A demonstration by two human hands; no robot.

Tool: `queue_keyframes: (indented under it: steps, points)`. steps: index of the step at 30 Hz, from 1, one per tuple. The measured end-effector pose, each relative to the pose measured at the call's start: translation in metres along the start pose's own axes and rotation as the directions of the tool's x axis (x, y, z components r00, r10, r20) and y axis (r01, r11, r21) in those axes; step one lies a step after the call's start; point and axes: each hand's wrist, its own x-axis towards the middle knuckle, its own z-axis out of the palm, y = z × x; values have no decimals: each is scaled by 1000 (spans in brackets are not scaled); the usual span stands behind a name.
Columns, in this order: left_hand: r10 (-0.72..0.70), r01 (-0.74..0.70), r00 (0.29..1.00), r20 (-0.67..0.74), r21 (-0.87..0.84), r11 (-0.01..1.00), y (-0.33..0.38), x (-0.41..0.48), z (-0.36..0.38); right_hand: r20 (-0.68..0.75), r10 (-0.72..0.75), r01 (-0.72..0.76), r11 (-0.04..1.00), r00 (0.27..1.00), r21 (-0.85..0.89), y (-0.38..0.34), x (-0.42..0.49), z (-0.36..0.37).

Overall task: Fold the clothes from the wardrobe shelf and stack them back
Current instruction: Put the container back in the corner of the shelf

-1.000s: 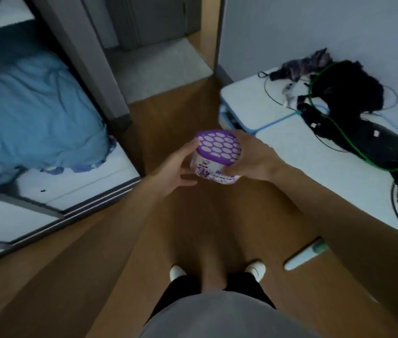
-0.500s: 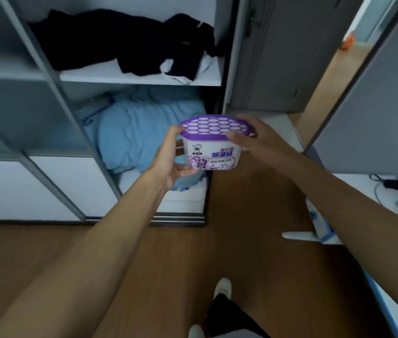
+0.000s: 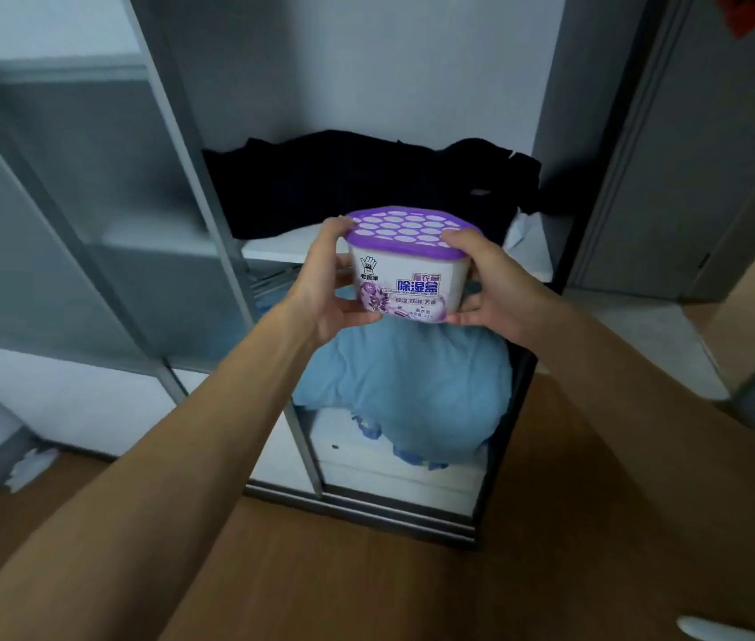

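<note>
I hold a white tub with a purple honeycomb lid in both hands, in front of the open wardrobe. My left hand grips its left side, thumb under the base and fingers behind. My right hand grips its right side, fingertips on the lid's rim. Behind the tub, dark clothes lie in a loose heap on the white shelf. A white garment shows at the heap's right end. Below the shelf a light blue quilt bulges out of the lower compartment.
The wardrobe's grey sliding-door frame runs diagonally at the left. A grey door stands at the right. Wooden floor lies in front of the wardrobe. White scraps lie on the floor at the left, a white object at bottom right.
My view swung from the floor and white mat up to the wardrobe. Both hands carried the tub up and forward, level with the shelf of dark clothes.
</note>
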Motion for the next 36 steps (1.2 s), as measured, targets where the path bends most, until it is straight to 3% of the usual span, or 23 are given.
queue_keyframes:
  steps: [6, 12, 20, 23, 26, 30, 33, 36]
  points:
    - [116, -115, 993, -8, 8, 993, 47, 79, -5, -47, -58, 58, 998, 997, 4, -45, 92, 6]
    - [99, -99, 995, 11, 2, 995, 87, 151, -14, -78, -126, 118, 988, 989, -101, -77, 154, 9]
    - [71, -69, 984, 165, -17, 997, 147, 274, -5, -177, -219, 180, 960, 959, -213, -126, 236, 2]
    - [38, -35, 964, 263, -15, 999, 171, 320, 3, -303, -265, 193, 950, 915, -246, -148, 264, -1]
    - [3, -1, 944, 330, -4, 1000, 192, 359, 18, -433, -360, 263, 927, 827, -268, -169, 287, -8]
    - [-21, 17, 933, 359, 14, 1000, 206, 395, 47, -503, -464, 236, 861, 729, -451, -189, 308, -19]
    - [0, -1, 932, 363, 2, 1000, 214, 416, 68, -445, -488, 157, 786, 751, -598, -206, 320, -32]
    - [29, -28, 933, 358, -9, 1000, 224, 435, 89, -369, -474, -12, 601, 799, -799, -229, 336, -49]
